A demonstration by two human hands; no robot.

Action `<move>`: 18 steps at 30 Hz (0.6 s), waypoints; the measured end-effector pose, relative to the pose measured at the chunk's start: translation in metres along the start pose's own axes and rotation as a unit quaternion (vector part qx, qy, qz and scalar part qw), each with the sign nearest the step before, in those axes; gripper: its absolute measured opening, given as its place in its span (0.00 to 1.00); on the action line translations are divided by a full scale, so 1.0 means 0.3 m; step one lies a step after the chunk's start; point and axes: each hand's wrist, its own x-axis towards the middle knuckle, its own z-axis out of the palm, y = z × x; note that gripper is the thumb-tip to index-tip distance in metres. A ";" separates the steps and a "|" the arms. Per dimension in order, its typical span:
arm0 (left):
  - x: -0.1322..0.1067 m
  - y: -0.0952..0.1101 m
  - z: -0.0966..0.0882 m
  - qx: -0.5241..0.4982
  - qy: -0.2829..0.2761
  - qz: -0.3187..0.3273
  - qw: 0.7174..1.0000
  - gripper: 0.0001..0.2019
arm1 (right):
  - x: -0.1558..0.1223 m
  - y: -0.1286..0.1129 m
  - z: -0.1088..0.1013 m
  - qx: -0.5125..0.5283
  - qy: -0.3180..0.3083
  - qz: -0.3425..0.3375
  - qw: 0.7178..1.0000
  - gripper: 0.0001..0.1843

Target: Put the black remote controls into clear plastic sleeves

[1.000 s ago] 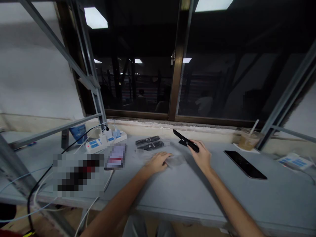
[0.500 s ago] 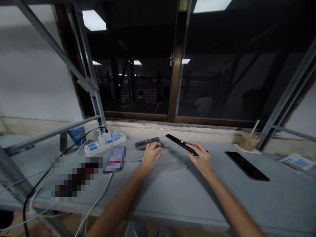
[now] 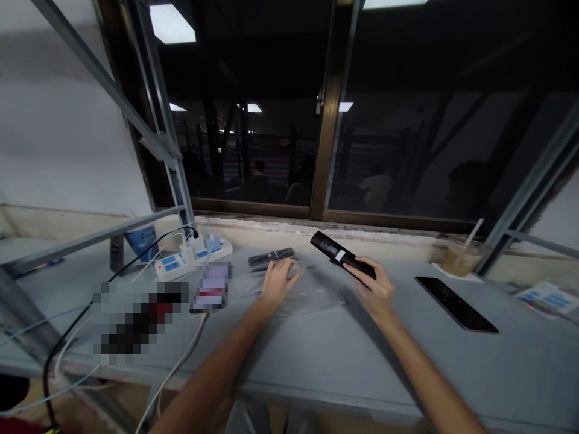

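My right hand (image 3: pixel 373 286) is closed around the lower end of a black remote control (image 3: pixel 341 254). The remote is raised off the table and tilted, and its face toward me has a white label and faint print. My left hand (image 3: pixel 278 280) rests at a crumpled clear plastic bag (image 3: pixel 303 301), its fingers bent and closed on the film near the bag's upper edge. Just beyond those fingers a second dark remote control (image 3: pixel 270 258) with buttons lies on the table, partly behind the hand.
A white power strip (image 3: pixel 169 265) with plugs and cables stands at the back left, near a blue cup (image 3: pixel 141 242). A charging phone (image 3: pixel 211 288) lies left. On the right are a black phone (image 3: pixel 456 304), an iced drink (image 3: pixel 461 258) and another power strip (image 3: pixel 545 298).
My right hand has turned the remote so that its broad labelled face shows, and lifted it slightly. My left hand stays at the plastic bag, its thumb a little farther from the fingers.
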 end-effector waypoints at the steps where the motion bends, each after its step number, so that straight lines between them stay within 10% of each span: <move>1: -0.001 0.001 0.000 -0.010 0.003 -0.001 1.000 0.09 | 0.004 -0.003 0.000 0.016 0.005 0.022 1.000 0.17; 5: -0.003 0.006 -0.001 -0.024 0.007 0.002 1.000 0.11 | 0.025 -0.029 0.011 0.113 0.007 0.233 0.966 0.19; 9: -0.007 0.016 -0.003 -0.020 0.006 0.005 1.000 0.11 | 0.042 -0.039 0.025 0.225 0.051 0.463 0.856 0.30; 18: -0.019 0.036 -0.016 0.042 -0.026 0.051 0.997 0.18 | 0.045 -0.003 0.024 0.343 0.057 0.606 0.715 0.13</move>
